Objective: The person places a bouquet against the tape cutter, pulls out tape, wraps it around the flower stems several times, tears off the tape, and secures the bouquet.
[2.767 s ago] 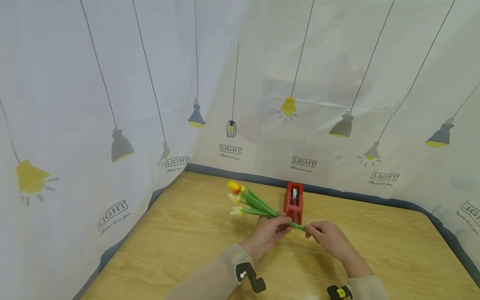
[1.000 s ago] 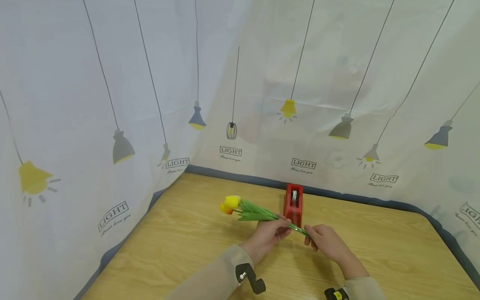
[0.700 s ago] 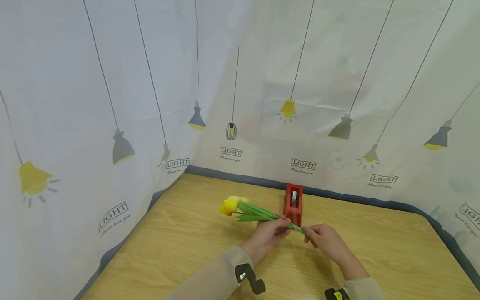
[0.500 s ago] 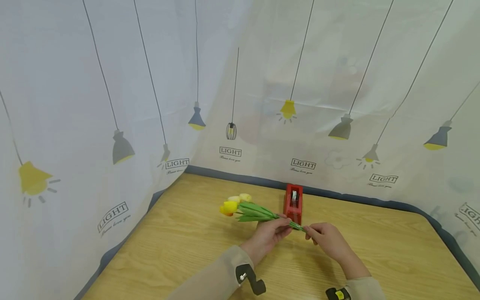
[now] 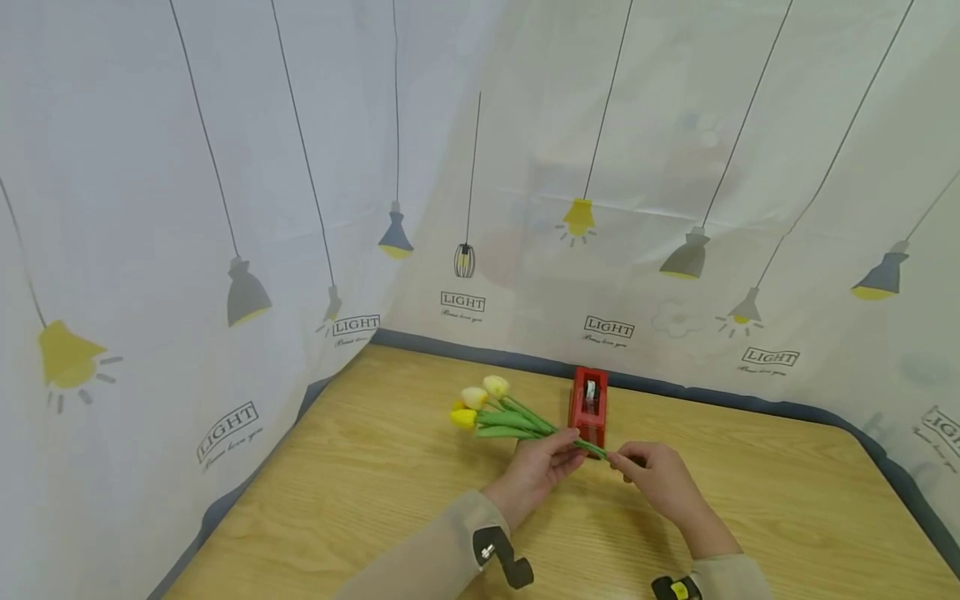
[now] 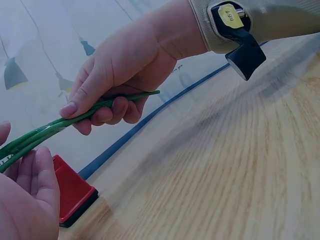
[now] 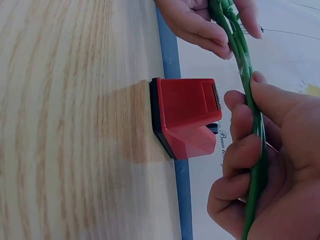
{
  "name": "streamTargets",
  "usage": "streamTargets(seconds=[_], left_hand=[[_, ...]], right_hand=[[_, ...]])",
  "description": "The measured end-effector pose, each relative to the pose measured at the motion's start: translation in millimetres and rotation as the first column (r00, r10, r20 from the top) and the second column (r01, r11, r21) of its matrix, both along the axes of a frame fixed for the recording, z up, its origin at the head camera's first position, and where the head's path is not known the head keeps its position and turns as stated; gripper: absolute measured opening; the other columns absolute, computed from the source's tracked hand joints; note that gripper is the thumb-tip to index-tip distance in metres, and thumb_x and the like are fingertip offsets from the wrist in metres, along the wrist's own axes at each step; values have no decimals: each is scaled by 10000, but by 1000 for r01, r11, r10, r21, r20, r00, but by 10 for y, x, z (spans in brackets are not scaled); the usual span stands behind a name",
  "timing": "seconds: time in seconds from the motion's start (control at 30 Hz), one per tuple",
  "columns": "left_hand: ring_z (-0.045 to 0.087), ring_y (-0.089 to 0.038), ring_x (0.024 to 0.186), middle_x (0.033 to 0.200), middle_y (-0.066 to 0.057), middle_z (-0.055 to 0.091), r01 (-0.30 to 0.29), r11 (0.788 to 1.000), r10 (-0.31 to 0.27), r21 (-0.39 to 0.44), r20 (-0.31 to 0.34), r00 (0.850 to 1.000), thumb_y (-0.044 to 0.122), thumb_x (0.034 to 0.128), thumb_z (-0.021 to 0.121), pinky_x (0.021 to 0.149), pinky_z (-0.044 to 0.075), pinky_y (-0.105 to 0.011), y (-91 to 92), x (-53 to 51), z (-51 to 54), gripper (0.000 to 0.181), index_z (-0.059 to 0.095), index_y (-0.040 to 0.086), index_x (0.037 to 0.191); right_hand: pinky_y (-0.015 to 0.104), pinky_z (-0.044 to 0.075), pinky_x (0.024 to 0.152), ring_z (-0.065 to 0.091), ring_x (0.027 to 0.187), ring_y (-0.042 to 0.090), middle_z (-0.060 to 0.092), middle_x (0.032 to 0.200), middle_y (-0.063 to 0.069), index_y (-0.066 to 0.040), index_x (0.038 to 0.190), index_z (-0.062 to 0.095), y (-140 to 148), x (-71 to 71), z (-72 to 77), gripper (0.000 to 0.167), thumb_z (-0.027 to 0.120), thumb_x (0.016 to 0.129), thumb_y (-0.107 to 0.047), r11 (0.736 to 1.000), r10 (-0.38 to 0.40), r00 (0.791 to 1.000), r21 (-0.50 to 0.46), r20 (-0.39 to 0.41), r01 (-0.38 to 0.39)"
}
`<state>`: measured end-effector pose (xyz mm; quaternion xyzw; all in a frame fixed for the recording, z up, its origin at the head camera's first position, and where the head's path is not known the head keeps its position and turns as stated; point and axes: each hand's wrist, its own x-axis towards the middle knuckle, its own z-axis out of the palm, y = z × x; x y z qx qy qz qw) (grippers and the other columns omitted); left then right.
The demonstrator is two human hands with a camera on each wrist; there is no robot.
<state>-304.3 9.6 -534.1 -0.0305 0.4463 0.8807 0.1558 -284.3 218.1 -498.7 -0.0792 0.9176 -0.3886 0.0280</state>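
A bunch of tulips with yellow and cream heads points to the left above the table. My left hand holds the green stems below the leaves, between thumb and fingers. Toward their lower ends, my right hand grips the same stems, its thumb pressed along them and its fingers curled round, as the right wrist view shows. A shiny strip of clear tape lies on the stems between the two hands. Just behind the stems stands a red tape dispenser, touched by neither hand as far as I can see.
The wooden table ends at a dark blue edge at the back. Beyond it hangs a pale curtain printed with lamps. Each sleeve carries a black wrist mount.
The tulip bunch has turned about its stems: the orange-yellow head has gone from view and the cream heads have come up on top. Both hands stay nearly in place, with small right-hand shifts.
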Motion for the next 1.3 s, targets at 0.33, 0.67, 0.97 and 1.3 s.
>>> streamTargets(seconds=[0.33, 0.67, 0.97, 1.3], left_hand=[[751, -136, 900, 953, -47, 784, -15, 1000, 16, -2, 25, 1000, 159, 976, 783, 855, 640, -235, 8, -3, 18, 119, 778, 54, 1031], [742, -126, 839, 890, -45, 756, -23, 1000, 23, -1, -2, 1000, 13, 984, 701, 810, 643, -223, 14, 0, 16, 43, 744, 13, 990], [739, -116, 818, 837, -16, 746, -12, 998, 9, -56, -52, 999, 0, 955, 708, 797, 646, -248, 41, 5, 27, 146, 712, 111, 860], [743, -106, 808, 834, -6, 760, 11, 998, -15, -55, -59, 998, -13, 944, 702, 810, 652, -262, 33, 14, 26, 150, 717, 108, 856]], right_hand=[[280, 422, 607, 506, 730, 174, 625, 789, 10, -79, 949, 759, 0, 18, 12, 196, 732, 1017, -261, 999, -34, 999, 2, -18, 34], [269, 476, 596, 564, 714, 156, 658, 761, -18, -103, 901, 774, 11, 1, 14, 187, 744, 1007, -255, 997, -2, 1000, 72, -30, 4], [303, 530, 588, 611, 668, 185, 668, 730, 42, -39, 937, 725, 85, 7, 37, 331, 610, 1087, -310, 989, 150, 983, -3, 109, -151], [269, 405, 515, 432, 536, 140, 625, 658, 19, -27, 861, 732, 85, 9, -38, 633, 361, 1164, -442, 992, 119, 967, -70, 225, -106]])
